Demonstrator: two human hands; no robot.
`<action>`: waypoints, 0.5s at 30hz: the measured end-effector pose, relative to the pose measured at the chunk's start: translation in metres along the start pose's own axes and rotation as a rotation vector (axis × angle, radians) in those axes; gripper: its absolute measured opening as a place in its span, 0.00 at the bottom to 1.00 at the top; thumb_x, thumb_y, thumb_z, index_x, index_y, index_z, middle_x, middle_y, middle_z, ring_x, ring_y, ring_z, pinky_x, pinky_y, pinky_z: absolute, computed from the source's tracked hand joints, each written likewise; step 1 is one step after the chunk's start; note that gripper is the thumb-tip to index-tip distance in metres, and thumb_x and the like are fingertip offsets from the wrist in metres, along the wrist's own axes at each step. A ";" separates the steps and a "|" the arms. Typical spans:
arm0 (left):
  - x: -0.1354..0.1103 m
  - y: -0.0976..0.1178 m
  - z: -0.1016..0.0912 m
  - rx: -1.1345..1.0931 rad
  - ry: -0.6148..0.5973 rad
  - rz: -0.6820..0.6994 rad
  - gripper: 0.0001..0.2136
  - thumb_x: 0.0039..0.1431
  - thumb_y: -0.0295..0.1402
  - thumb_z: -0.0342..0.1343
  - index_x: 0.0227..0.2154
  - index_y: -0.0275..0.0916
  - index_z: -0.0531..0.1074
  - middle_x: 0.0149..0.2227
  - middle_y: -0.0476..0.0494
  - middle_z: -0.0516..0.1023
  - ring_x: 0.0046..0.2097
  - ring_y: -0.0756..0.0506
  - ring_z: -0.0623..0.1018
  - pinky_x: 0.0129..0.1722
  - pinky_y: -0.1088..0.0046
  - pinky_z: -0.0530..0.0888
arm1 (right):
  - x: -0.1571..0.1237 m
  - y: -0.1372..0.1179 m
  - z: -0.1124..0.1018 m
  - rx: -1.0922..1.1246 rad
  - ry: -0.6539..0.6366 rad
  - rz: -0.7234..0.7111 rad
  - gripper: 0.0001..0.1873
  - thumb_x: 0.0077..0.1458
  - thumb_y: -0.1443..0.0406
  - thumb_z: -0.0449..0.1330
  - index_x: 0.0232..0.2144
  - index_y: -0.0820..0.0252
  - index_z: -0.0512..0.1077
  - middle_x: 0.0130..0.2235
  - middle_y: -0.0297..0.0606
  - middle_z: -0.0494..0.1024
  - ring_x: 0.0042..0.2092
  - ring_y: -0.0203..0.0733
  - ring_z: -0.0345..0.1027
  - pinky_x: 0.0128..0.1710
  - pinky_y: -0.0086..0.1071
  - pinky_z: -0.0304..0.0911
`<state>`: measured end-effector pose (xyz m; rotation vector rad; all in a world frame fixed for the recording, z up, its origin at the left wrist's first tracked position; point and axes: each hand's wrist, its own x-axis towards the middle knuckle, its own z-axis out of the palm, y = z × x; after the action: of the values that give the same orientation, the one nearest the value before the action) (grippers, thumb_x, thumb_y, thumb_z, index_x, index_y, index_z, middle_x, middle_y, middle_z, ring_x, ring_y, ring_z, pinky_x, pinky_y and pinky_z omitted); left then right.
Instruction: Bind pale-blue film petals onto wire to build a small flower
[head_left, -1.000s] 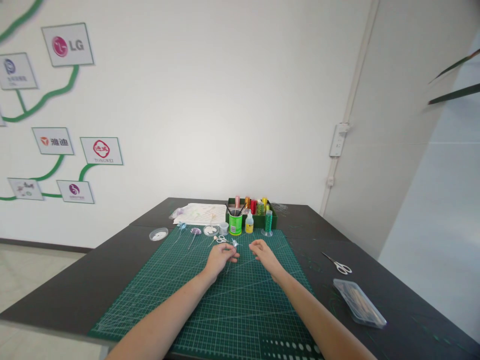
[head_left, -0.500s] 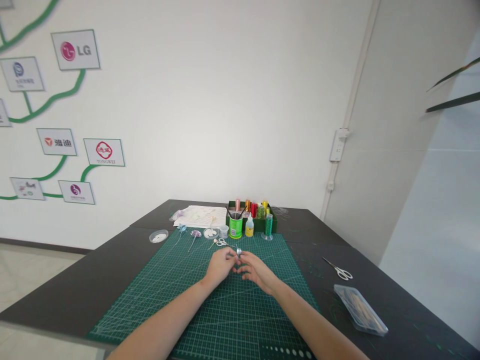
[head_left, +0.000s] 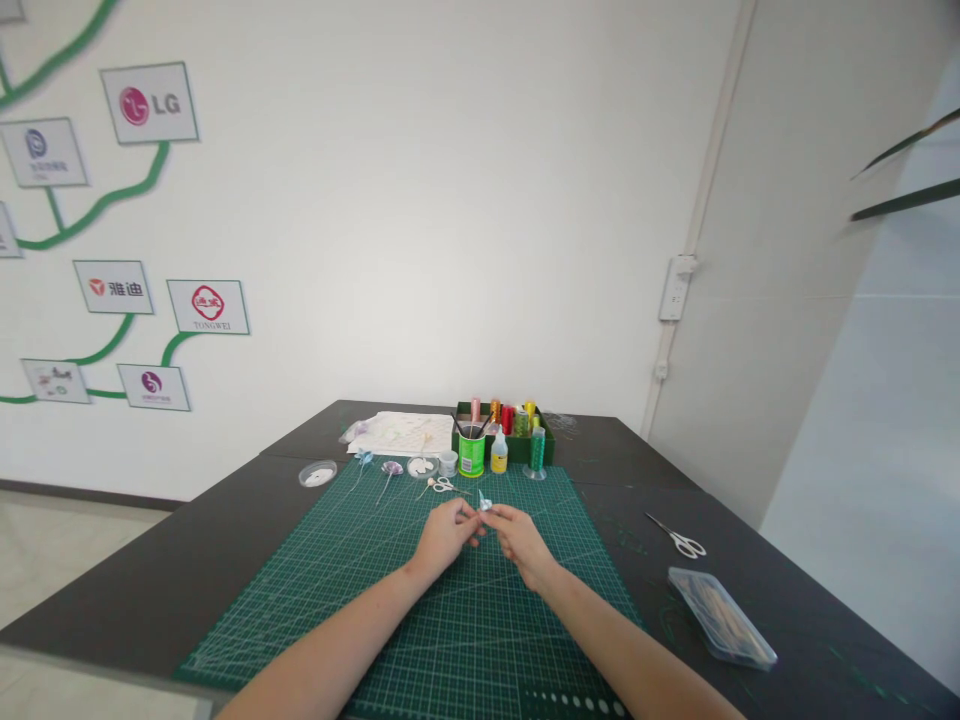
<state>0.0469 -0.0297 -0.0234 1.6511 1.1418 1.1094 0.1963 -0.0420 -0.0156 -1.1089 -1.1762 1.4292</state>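
Note:
Above the green cutting mat (head_left: 330, 580), a small light-blue flower (head_left: 486, 505) with a pointed tip sits at my fingertips. My right hand (head_left: 523, 542) pinches it between thumb and index finger from the right. My left hand (head_left: 442, 537) is closed at the flower's lower left side, its fingertips touching or nearly touching the right ones; any stem between them is hidden. Just beyond my hands lie small white-handled scissors (head_left: 444, 485) and a small pale flower on a stem (head_left: 429, 484). A purple flower (head_left: 391, 468) and another blue flower (head_left: 364, 457) lie farther left on thin stems.
Behind the mat stand a green can (head_left: 472, 456) with brushes, a glue bottle (head_left: 499, 452), a green thread spool (head_left: 537, 452) and a box (head_left: 547, 440) of coloured spools. Shallow dishes (head_left: 317, 473) sit left. Scissors (head_left: 679, 540) and a clear case (head_left: 721, 620) lie right.
My right hand's fingers have drawn together on the blue flower, which has turned and moved slightly right. The left hand has shifted slightly right.

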 end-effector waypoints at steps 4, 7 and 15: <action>0.001 0.002 -0.001 -0.019 -0.027 0.023 0.12 0.51 0.41 0.58 0.29 0.36 0.69 0.28 0.43 0.80 0.29 0.46 0.79 0.30 0.72 0.73 | 0.003 0.002 -0.002 0.043 0.008 -0.039 0.19 0.41 0.54 0.66 0.31 0.63 0.71 0.14 0.20 0.54 0.17 0.25 0.38 0.16 0.25 0.32; 0.000 0.006 -0.001 -0.104 -0.043 0.020 0.16 0.51 0.45 0.58 0.31 0.34 0.71 0.28 0.41 0.80 0.31 0.45 0.80 0.34 0.69 0.74 | 0.004 0.000 -0.005 0.074 -0.009 -0.064 0.20 0.41 0.54 0.67 0.31 0.63 0.71 0.14 0.20 0.53 0.17 0.25 0.38 0.16 0.25 0.32; 0.001 0.012 -0.001 -0.392 -0.081 -0.127 0.20 0.50 0.48 0.59 0.32 0.31 0.74 0.29 0.39 0.80 0.30 0.46 0.79 0.40 0.66 0.74 | 0.000 -0.006 -0.005 0.073 -0.077 -0.088 0.21 0.41 0.53 0.68 0.32 0.65 0.73 0.15 0.21 0.55 0.17 0.24 0.37 0.16 0.26 0.32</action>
<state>0.0490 -0.0321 -0.0116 1.2890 0.8962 1.0939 0.2014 -0.0406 -0.0102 -0.9477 -1.2024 1.4465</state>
